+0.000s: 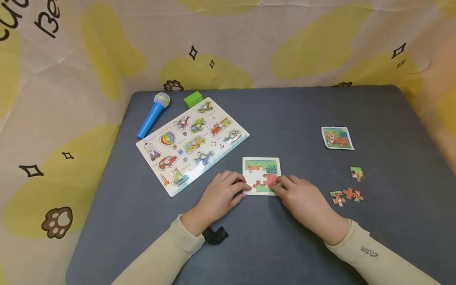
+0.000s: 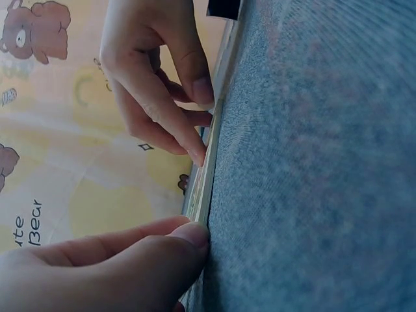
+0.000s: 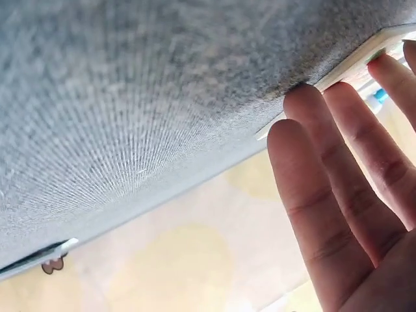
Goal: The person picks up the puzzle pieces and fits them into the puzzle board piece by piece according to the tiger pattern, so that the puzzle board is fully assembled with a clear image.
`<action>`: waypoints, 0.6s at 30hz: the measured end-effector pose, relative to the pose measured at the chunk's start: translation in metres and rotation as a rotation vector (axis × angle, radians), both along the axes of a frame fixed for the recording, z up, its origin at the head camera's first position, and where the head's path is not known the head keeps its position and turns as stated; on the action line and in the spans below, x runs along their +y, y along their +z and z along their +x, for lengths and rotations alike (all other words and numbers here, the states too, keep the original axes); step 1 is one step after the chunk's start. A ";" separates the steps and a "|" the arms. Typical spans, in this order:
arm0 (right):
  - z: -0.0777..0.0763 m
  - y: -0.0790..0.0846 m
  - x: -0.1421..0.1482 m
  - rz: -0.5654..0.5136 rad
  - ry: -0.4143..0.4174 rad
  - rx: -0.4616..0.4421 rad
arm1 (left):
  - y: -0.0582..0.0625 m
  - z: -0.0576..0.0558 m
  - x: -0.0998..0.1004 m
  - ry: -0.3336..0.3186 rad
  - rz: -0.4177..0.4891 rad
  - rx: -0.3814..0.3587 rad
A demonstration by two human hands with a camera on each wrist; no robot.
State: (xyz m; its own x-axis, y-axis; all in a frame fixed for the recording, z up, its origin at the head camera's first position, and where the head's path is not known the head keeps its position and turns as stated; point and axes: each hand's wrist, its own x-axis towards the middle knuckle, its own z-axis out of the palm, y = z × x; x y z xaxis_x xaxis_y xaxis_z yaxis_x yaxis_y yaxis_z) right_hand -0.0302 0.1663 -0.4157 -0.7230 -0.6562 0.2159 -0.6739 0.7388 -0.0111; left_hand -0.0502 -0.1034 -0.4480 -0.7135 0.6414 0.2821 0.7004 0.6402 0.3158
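A small square jigsaw tray (image 1: pixel 253 177) with a white border lies mid-table, partly filled with green and red-orange pieces; its middle left shows bare white. My left hand (image 1: pixel 221 194) pinches the tray's left edge, thumb (image 2: pixel 192 235) against the side and index finger over the top. From the right, my right hand (image 1: pixel 304 198) reaches over the tray's lower right corner, its fingertips on the red pieces (image 1: pixel 271 179). Its outer fingers (image 3: pixel 296 175) are straight in the right wrist view. Several loose jigsaw pieces (image 1: pixel 337 198) lie right of that hand.
A picture card (image 1: pixel 337 138) lies at the right, beyond another loose piece (image 1: pixel 356 173). At the left are a vehicle peg puzzle board (image 1: pixel 189 158), a blue toy microphone (image 1: pixel 151 118) and a green block (image 1: pixel 193 99). A black strap (image 1: pixel 215 236) shows by my left wrist.
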 end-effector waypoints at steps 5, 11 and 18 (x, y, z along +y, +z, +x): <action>0.000 -0.001 0.000 -0.021 -0.008 -0.015 | 0.000 0.001 -0.001 0.000 0.003 -0.002; 0.001 -0.002 0.001 -0.026 -0.016 -0.023 | 0.000 0.001 -0.001 -0.003 0.006 -0.009; 0.000 0.006 0.017 -0.100 -0.027 -0.096 | 0.001 0.001 0.000 -0.006 0.004 -0.008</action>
